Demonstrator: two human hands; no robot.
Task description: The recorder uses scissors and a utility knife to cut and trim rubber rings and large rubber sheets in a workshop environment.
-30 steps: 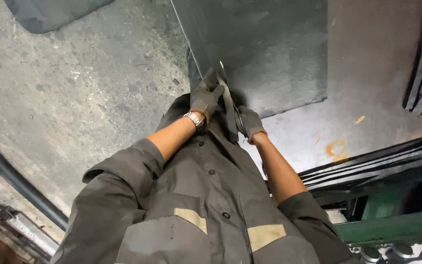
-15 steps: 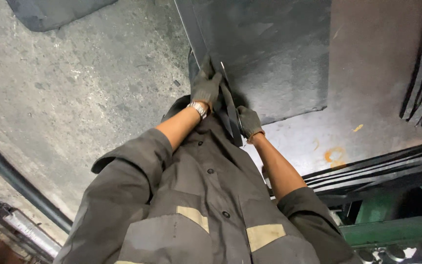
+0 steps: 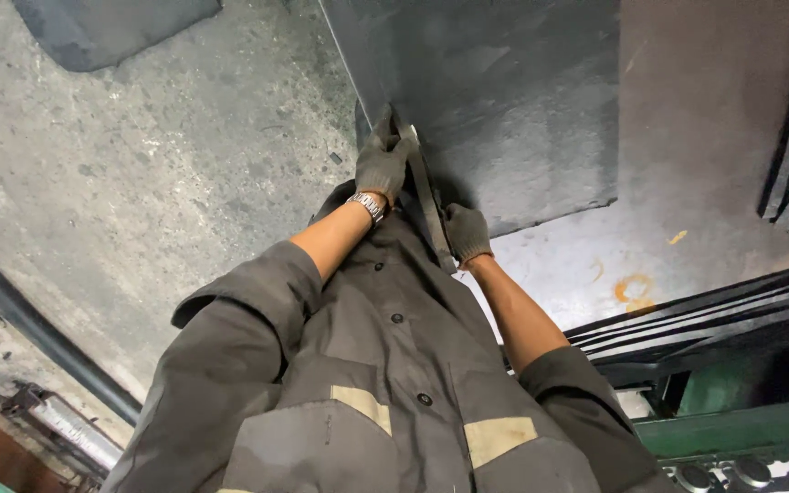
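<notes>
**Dark bar gripped at both ends, running away from the body**

Dark and narrow, the long tool runs from near the chest out toward the big dark sheet ahead. Left hand, gloved, is clenched round its far end at the sheet's edge; right hand clasps the near end, closer in. Concrete floor spreads off to the left.

You are wearing dark grey knit gloves on your left hand and right hand, and a silver wristwatch. Your grey-brown shirt is showing tan pocket flaps. The sheet is looking dull charcoal, the concrete floor mottled grey, with orange stains.
</notes>
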